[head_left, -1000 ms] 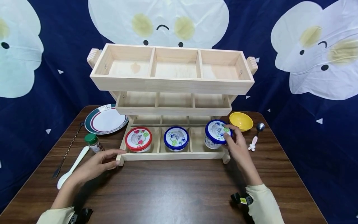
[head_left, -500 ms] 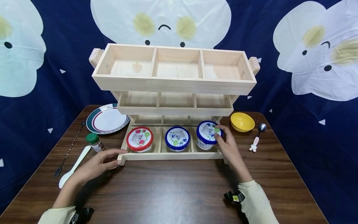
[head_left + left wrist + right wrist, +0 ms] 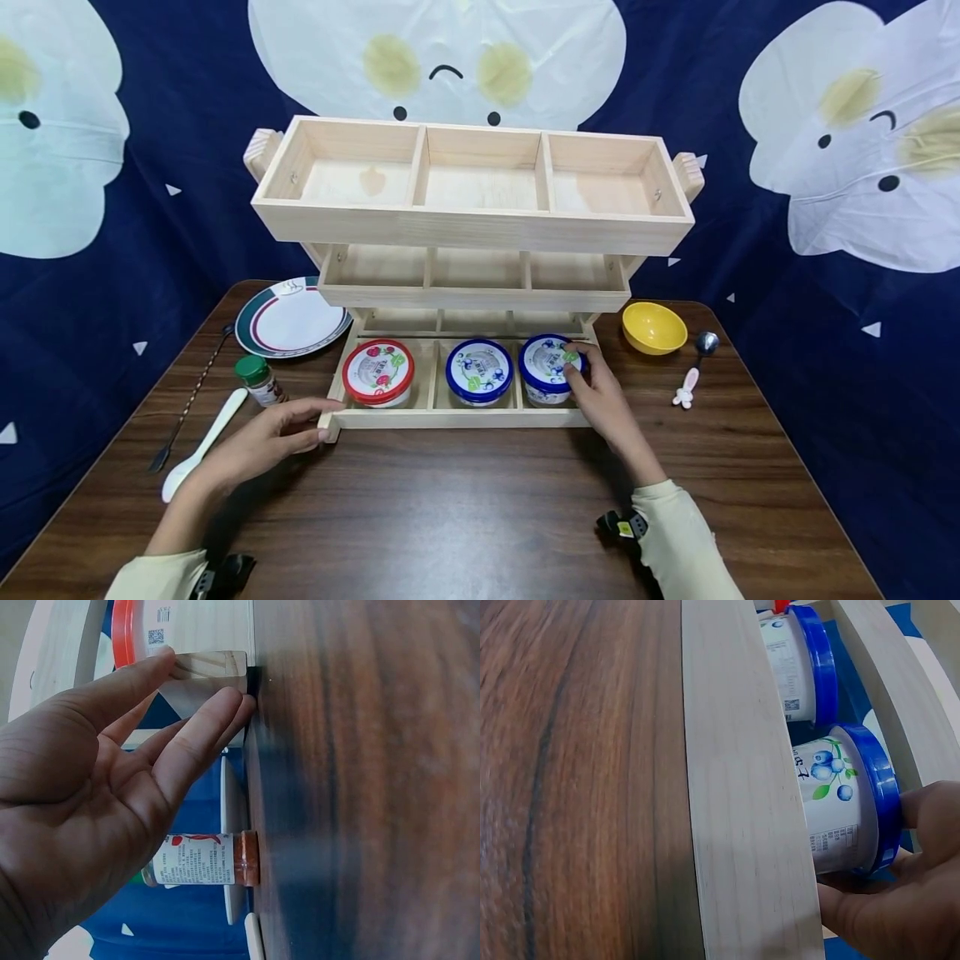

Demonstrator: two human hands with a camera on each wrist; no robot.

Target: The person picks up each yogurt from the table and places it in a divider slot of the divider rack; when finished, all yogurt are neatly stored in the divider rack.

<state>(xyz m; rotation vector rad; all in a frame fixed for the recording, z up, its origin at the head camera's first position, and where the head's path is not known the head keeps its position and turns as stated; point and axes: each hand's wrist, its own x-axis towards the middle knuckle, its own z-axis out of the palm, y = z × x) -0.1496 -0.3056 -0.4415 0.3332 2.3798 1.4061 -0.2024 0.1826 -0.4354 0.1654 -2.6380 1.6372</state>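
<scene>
In the head view, my right hand [image 3: 606,402] grips the lid rim of a blue-lidded blueberry tub [image 3: 542,363], which sits in the right compartment of the bottom wooden tray. The right wrist view shows fingers and thumb against the blue lid [image 3: 877,799]. My left hand [image 3: 258,442] holds the left front corner of the wooden rack [image 3: 465,420], thumb and fingers on either side of the wooden end piece [image 3: 214,666]. A red-lidded tub [image 3: 378,372] stands in the left compartment, another blue-lidded tub [image 3: 478,372] in the middle one.
Two upper trays [image 3: 472,225] overhang the tubs. Left of the rack lie a plate [image 3: 292,318], a green-capped bottle [image 3: 258,380], a white spoon [image 3: 202,446] and a twisted-handle stirrer [image 3: 191,400]. On the right are a yellow bowl [image 3: 654,327] and a bunny-handled spoon [image 3: 686,385].
My right hand has moved left and a little lower with the blueberry tub, from the tray's right end into the right compartment. My left hand has stayed at the rack's corner.
</scene>
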